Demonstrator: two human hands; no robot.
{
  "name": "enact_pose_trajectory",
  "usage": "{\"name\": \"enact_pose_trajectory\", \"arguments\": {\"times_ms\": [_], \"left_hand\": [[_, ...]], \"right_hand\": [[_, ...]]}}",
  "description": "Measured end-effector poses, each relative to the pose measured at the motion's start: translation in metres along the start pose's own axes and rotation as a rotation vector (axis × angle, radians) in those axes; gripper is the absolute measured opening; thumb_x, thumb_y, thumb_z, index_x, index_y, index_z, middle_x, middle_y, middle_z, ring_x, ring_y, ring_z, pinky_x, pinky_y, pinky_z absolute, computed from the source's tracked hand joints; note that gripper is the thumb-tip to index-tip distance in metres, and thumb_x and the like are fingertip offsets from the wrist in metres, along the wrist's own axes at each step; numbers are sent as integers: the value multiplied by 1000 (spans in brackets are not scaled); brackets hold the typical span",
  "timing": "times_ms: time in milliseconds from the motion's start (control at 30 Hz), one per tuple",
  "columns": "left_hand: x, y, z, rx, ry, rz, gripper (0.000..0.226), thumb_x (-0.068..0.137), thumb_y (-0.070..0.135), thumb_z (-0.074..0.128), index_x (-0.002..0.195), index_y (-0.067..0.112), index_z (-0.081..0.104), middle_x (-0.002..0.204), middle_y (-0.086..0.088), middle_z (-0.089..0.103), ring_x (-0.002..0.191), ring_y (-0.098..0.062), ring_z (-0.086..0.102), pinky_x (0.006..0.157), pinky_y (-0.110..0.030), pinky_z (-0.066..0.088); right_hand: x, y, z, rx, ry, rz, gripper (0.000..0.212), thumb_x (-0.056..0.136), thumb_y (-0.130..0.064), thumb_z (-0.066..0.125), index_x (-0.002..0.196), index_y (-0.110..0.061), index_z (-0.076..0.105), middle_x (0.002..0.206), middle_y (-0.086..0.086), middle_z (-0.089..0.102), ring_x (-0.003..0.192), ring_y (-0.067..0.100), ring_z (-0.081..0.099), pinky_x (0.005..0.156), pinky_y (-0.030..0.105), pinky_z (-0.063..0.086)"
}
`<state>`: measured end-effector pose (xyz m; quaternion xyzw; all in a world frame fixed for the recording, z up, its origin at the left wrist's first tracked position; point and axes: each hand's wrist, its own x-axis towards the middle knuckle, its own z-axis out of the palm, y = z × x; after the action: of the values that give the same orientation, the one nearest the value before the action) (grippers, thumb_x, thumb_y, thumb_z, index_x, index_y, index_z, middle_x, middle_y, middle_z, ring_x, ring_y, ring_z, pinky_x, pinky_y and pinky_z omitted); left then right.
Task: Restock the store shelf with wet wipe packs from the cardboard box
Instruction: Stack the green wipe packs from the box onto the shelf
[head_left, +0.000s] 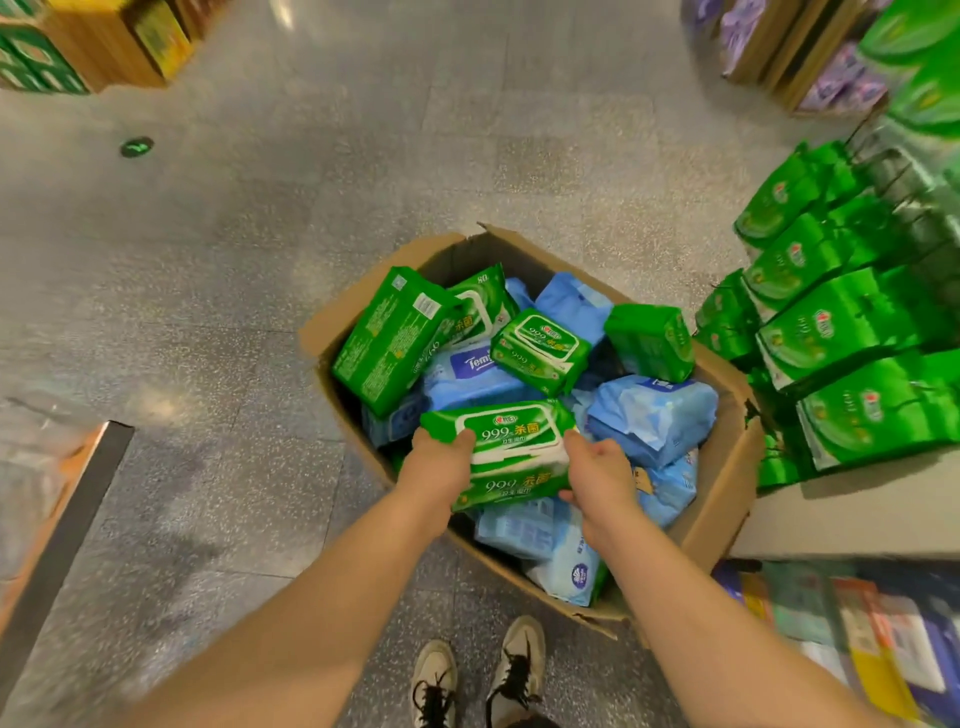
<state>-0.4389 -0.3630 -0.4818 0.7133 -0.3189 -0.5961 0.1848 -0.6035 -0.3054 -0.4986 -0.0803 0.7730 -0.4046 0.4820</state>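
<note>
An open cardboard box stands on the floor, filled with several green and blue wet wipe packs. Over its near half I hold two stacked green wet wipe packs between both hands. My left hand grips their left end, thumb on top. My right hand grips their right end. More green packs and blue packs lie loose in the box. The store shelf at the right carries rows of green packs.
Speckled grey floor stretches to the left and ahead of the box. A lower shelf level at the bottom right holds mixed coloured packets. Wooden display stands are at the top left and purple goods top right. My shoes stand just before the box.
</note>
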Motion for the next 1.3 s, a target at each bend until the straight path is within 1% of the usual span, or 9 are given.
{"name": "enact_pose_trajectory", "arguments": {"times_ms": [133,300,467,567,667,767,1000,1167,1300], "left_hand": [[-51,5,-8,2,-83,115,40,94,37,58,130,26,46,112,0,66,93,-20,67,71,-32,57],[-125,10,10,119,-281,301,61,76,59,61,130,36,45,115,3,67,99,-23,67,88,-49,56],[-222,8,51,157,-627,540,47,87,30,71,128,30,49,113,8,67,97,-7,66,83,-27,52],[-271,0,77,201,-920,694,53,81,9,76,126,20,50,112,2,71,88,3,69,71,-13,53],[-319,-13,101,346,-1117,830,84,59,18,87,131,18,45,116,2,71,102,-8,70,86,-28,55],[-370,-29,127,429,-1264,934,95,54,7,89,134,16,40,115,8,72,105,-7,68,89,-27,54],[-512,-95,191,601,-1448,1162,79,58,32,85,127,37,48,112,23,69,103,1,66,96,-39,51],[-618,-165,238,660,-1612,1225,68,67,16,85,122,33,50,106,26,70,97,8,66,91,-23,52],[-684,-220,279,739,-1654,1338,77,58,35,86,124,39,47,108,27,68,97,7,65,89,-30,54]], "right_hand": [[-56,-4,-29,135,51,-45,28,96,-41,62,96,-16,49,91,8,63,82,24,59,71,39,48],[-137,-7,-95,166,321,-234,40,87,-53,62,95,-15,53,91,16,65,81,31,63,68,43,49],[-227,12,-177,195,743,-410,25,97,-37,61,88,-14,55,80,2,59,78,24,53,66,25,42],[-278,32,-224,229,916,-461,24,96,-43,60,86,-21,54,84,2,62,83,26,59,72,39,46],[-333,53,-265,229,1072,-499,23,94,-43,64,88,-22,56,84,1,61,77,20,57,72,41,48],[-386,83,-304,218,1170,-488,29,83,-55,66,92,-29,56,94,4,65,82,17,62,71,37,48],[-501,175,-400,155,1373,-399,14,90,-32,69,93,-33,55,94,-3,65,87,14,60,67,22,41],[-569,245,-467,200,1527,-346,11,89,-40,68,93,-37,58,91,-9,67,84,10,63,68,34,46],[-603,300,-514,263,1618,-270,12,90,-36,69,90,-32,58,87,-12,66,84,14,61,72,36,42]]}}
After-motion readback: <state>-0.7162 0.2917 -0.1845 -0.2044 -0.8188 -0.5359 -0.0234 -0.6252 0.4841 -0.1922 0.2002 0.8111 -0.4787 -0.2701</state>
